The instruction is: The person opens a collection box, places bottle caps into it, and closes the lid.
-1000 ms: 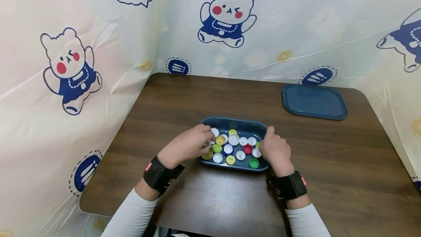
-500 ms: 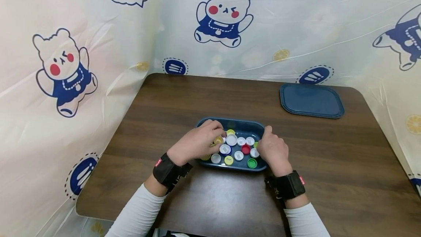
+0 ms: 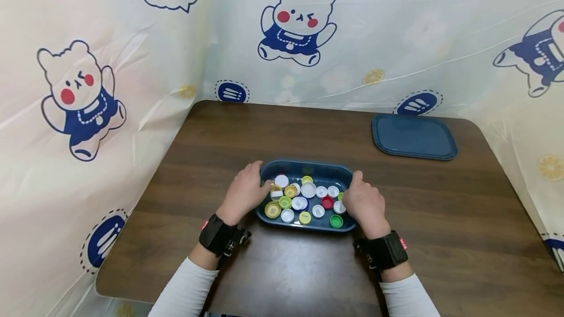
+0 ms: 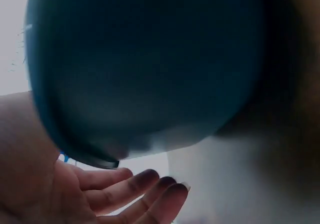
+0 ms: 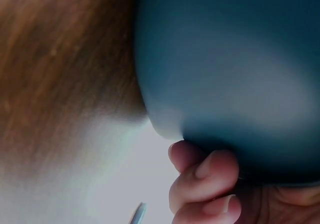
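Observation:
A deep dark-blue tray (image 3: pixel 317 168) holds several bottle caps in white, yellow, green, red and blue, such as the red cap (image 3: pixel 327 202) and the green cap (image 3: pixel 336 221). My left hand (image 3: pixel 242 191) is at the tray's left end, its thumb over the rim. In the left wrist view its fingers (image 4: pixel 125 194) stretch loosely past the tray's edge, and contact with the wall cannot be told. My right hand (image 3: pixel 364 203) grips the right end. Its curled fingers (image 5: pixel 205 184) hold the rim from outside in the right wrist view.
A flat blue lid-like tray (image 3: pixel 414 136) lies at the back right of the brown wooden table (image 3: pixel 440 219). A printed curtain (image 3: pixel 176 62) hangs behind and on both sides of the table.
My left hand reached in over the caps at the tray's left side, then drew back to its left end. The right hand kept hold. The view shifted slightly.

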`<state>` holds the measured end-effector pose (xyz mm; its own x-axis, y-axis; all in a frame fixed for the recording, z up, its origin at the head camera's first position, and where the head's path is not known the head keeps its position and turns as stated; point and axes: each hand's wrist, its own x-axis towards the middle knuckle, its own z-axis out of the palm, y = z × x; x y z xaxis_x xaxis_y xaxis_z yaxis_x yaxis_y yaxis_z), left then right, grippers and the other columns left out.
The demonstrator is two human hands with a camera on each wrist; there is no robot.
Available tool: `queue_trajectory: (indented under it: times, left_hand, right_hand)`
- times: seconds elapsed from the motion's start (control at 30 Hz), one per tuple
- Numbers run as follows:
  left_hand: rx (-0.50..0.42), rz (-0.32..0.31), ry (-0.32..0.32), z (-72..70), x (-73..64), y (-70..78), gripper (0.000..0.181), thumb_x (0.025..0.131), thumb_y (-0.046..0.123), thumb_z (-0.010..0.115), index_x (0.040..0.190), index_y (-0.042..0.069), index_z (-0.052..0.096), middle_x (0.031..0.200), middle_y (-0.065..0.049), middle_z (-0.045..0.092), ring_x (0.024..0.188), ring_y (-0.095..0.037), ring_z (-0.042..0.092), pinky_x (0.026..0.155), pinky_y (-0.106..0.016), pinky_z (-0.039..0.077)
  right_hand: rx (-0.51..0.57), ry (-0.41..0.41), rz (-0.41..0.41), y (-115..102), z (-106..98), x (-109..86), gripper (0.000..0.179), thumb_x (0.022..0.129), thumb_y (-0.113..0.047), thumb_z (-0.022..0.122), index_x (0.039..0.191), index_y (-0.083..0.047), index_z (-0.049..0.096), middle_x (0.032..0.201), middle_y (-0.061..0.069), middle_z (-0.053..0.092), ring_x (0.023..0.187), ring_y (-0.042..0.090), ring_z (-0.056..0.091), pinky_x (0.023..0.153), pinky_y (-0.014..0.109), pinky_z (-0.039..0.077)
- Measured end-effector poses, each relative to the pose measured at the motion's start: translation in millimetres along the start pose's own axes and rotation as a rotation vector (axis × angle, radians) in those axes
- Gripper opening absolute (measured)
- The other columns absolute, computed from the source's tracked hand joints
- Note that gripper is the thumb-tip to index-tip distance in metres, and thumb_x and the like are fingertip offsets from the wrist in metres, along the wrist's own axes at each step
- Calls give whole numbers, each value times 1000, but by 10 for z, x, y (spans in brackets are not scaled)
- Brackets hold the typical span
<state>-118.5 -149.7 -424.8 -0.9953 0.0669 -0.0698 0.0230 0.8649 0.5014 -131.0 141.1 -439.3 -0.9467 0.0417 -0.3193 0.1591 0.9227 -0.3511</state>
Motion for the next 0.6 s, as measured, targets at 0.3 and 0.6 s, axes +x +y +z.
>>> queue_trajectory:
  times: [0.3, 0.6]
  left_hand:
    - [91, -76, -1, 104, -34, -86, 43, 100, 23, 58, 134, -2, 55, 102, -21, 69, 72, -29, 64, 60, -40, 51]
    - [105, -152, -136, 155, 65, -86, 44, 103, 23, 49, 140, -2, 47, 99, -22, 66, 72, -31, 60, 62, -41, 47]
  right_hand:
    - [8, 56, -39, 2, 47, -14, 35, 100, -21, 50, 126, 0, 41, 88, 22, 61, 67, 33, 56, 57, 43, 44]
    - [74, -48, -103, 75, -44, 1, 41, 108, -34, 39, 131, 1, 37, 96, 23, 57, 74, 33, 56, 61, 40, 41]
